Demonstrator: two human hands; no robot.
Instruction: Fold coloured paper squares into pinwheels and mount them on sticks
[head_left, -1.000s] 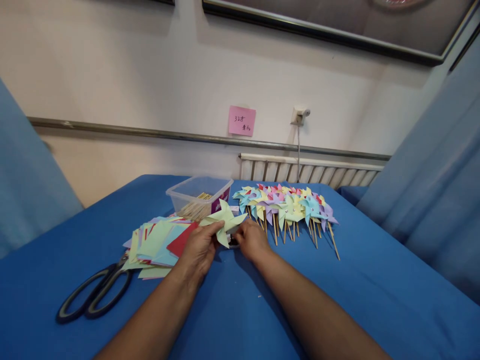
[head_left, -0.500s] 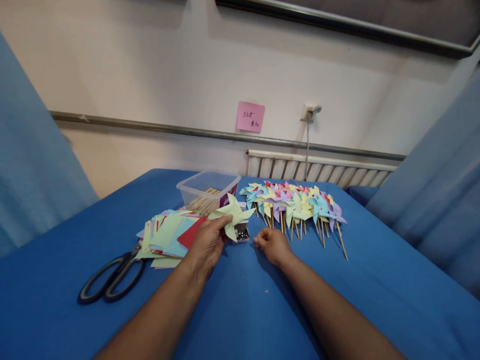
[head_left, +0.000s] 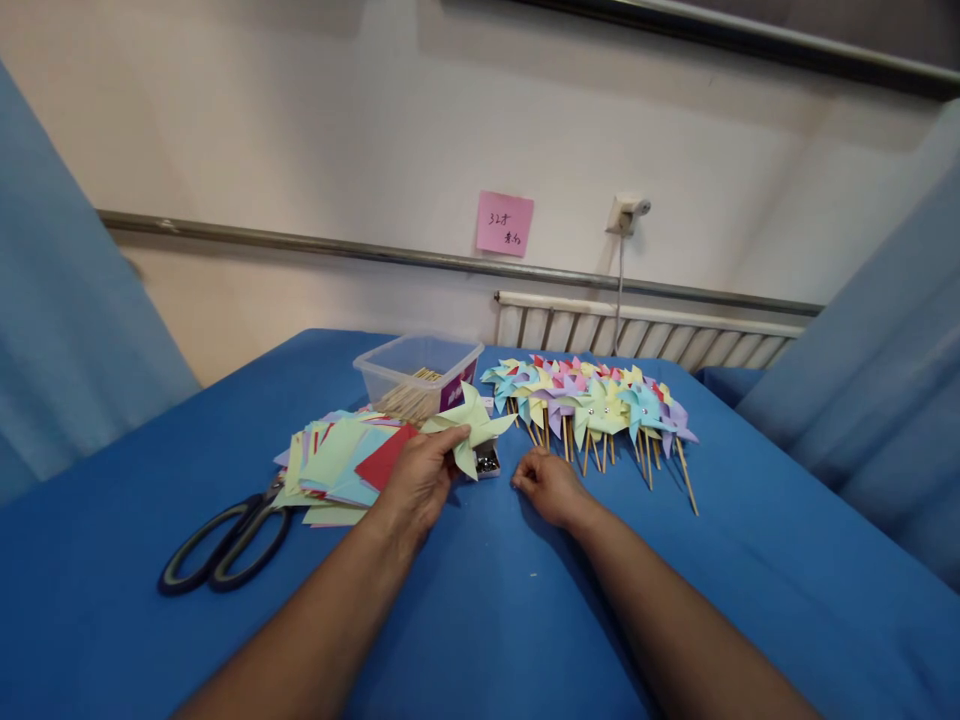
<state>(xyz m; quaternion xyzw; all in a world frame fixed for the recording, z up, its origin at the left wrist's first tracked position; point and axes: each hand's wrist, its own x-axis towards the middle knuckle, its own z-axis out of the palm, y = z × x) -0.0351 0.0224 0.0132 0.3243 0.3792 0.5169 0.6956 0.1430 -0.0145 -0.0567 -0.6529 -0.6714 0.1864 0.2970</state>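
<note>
Since a second ago the right hand (head_left: 550,487) has drawn back from the small box (head_left: 487,459) and now sits lower, right of centre, on the blue tablecloth (head_left: 750,580), fingers curled in loosely; whether it pinches something tiny between thumb and fingertip is hard to say from here. Left hand (head_left: 418,482), just left of centre, is grasping the pale green paper pinwheel (head_left: 471,428), thumb over one blade, holding it tilted above the cloth. That pinwheel has pointed folded blades fanning out from the middle, plain light green, and no stick on it. Directly below its right edge lies the small box, open, with shiny metal bits inside.

Left of the holding hand spreads a loose stack of coloured paper squares (head_left: 337,465), green, blue, red, and the hand touches its edge. Further lower left lie black-handled scissors (head_left: 225,545), flat on the cloth. Behind the pinwheel stands a clear plastic tub (head_left: 416,370) with wooden sticks in it. Upper right of the hands, a row of finished pinwheels (head_left: 592,405) on sticks lies overlapping, yellow, blue, purple, pink. On the wall above hangs a pink note (head_left: 504,223).
</note>
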